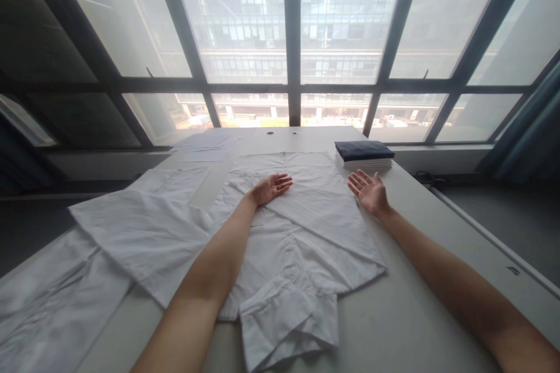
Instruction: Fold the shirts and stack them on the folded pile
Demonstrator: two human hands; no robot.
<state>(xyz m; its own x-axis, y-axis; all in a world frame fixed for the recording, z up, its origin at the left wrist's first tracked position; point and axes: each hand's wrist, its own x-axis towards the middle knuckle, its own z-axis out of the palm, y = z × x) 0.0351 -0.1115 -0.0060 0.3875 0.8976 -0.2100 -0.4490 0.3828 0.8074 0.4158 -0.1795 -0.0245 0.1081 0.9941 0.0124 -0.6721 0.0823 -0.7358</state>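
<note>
The white shirt (301, 227) lies spread flat on the surface (420, 315), button side down it seems, with its collar end toward the window and its hem toward the person. Judging by how it lies, the folding is partway: the right sleeve looks already turned in, since a cuffed sleeve end (284, 320) lies doubled over the lower middle of the body, while the left sleeve (144, 233) is still stretched out wide to the left, unfolded. The sides of the body are not yet brought in and no crosswise fold shows, so most of the folding appears left to do. The left hand (270, 187) rests palm down on the upper part of the shirt, fingers flat and slightly spread, holding nothing, the forearm lying along the cloth from the lower left. The right hand (370, 192) is open too, fingers stretched and spread, palm turned inward and somewhat up, gripping nothing; it hovers just beside the shirt's right edge, and whether it touches the surface cannot be told. Beyond the right hand, near the far edge, stands a stack of folded clothes (364, 154), dark on top and white beneath, apart from the shirt. At the lower left more white cloth (48, 309) lies crumpled on the surface, partly under the spread sleeve.
</note>
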